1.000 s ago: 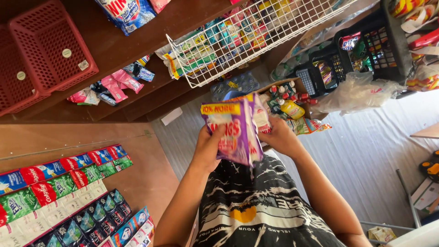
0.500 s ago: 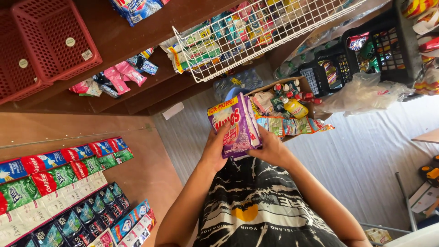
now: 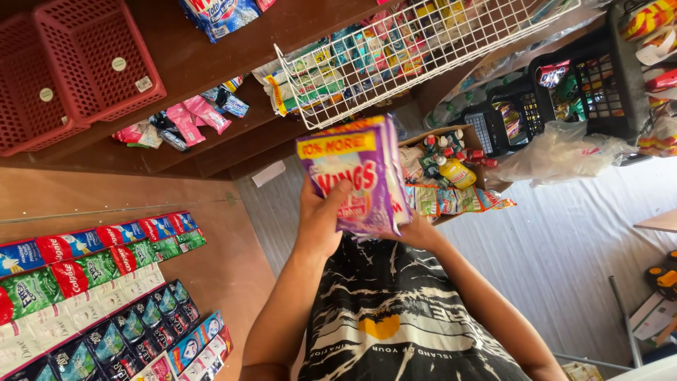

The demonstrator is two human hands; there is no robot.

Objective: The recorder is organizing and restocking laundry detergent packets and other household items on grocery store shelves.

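Observation:
A stack of purple sachet packets (image 3: 356, 173) with a yellow band on top is held in front of my chest. My left hand (image 3: 317, 219) grips its left side, thumb lying across the front. My right hand (image 3: 417, 231) supports the stack from behind and below and is mostly hidden by the packets. Just beyond the stack stands an open cardboard box (image 3: 451, 176) with small bottles and sachets. I wear a black and white printed shirt (image 3: 395, 317).
A white wire basket (image 3: 423, 49) of packets hangs overhead, red plastic baskets (image 3: 70, 70) sit on a brown shelf at left. Rows of hanging sachets (image 3: 92, 282) fill the lower left. Black crates (image 3: 564, 92) and a clear plastic bag (image 3: 564, 152) lie at right.
Both hands have kept hold of the purple packets, shifting them slightly right and back. My left thumb now lies across the front.

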